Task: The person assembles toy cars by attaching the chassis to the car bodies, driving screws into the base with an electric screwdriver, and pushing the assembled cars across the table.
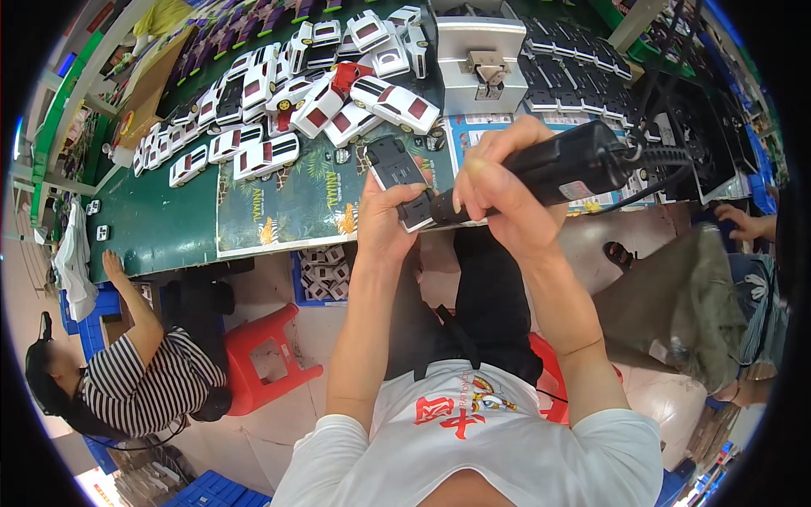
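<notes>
My left hand (387, 221) is closed round a toy car (392, 166), turned so that its black underside faces up and its white body edge shows below. A black electric screwdriver (553, 167) is gripped in my right hand (517, 190), with its cable running off to the right. Its nose end meets the car's near end beside my left thumb; the bit tip itself is hidden. Beyond my hands lies a heap of white toy cars (395, 103), several with red windows, and one red piece (346, 78) among them.
A metal fixture (477, 76) stands at the bench's back, beside rows of black car bases (579, 84). Under the bench sits a blue crate (297, 283) of small white parts. A person in a striped shirt (139, 372) sits left by a red stool (258, 359); another person's hand (743, 224) shows right.
</notes>
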Tool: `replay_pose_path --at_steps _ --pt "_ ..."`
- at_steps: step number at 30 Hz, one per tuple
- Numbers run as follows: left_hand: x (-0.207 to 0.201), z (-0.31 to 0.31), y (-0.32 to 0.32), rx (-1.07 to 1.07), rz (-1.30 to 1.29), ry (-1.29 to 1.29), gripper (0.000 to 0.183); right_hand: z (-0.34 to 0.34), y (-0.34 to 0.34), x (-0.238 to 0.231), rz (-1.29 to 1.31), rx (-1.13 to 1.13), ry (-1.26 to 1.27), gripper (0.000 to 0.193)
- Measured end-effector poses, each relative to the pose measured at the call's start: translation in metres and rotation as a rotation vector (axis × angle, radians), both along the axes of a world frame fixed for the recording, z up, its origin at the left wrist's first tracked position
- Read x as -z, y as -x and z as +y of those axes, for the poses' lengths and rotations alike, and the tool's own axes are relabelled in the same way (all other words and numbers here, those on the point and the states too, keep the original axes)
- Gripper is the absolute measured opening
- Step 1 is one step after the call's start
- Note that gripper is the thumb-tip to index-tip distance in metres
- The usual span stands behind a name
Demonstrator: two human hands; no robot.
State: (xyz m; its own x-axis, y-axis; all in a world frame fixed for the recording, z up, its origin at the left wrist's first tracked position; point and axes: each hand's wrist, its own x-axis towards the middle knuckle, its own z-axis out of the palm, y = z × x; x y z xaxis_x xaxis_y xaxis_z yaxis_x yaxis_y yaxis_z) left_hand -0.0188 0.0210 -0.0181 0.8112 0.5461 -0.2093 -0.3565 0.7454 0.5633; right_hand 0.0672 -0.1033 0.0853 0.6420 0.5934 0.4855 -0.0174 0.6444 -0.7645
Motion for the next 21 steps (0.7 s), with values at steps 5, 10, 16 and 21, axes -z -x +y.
replay_pose_path --at_steps 5,10,16,21 --pt "0.000 0.001 0.002 -0.008 0.013 0.071 0.053 0.008 0.001 0.007 -0.052 -0.074 -0.013 0.018" --pt "-0.005 0.004 0.001 0.031 0.027 0.124 0.051 0.014 -0.005 0.007 -0.208 -0.168 0.036 0.025" --pt "-0.002 0.006 0.005 0.051 0.050 0.147 0.046 0.013 -0.004 0.010 -0.222 -0.173 0.049 0.025" --pt "0.001 0.008 0.006 0.075 0.059 0.207 0.042 0.011 -0.001 0.008 -0.216 -0.142 0.063 0.026"
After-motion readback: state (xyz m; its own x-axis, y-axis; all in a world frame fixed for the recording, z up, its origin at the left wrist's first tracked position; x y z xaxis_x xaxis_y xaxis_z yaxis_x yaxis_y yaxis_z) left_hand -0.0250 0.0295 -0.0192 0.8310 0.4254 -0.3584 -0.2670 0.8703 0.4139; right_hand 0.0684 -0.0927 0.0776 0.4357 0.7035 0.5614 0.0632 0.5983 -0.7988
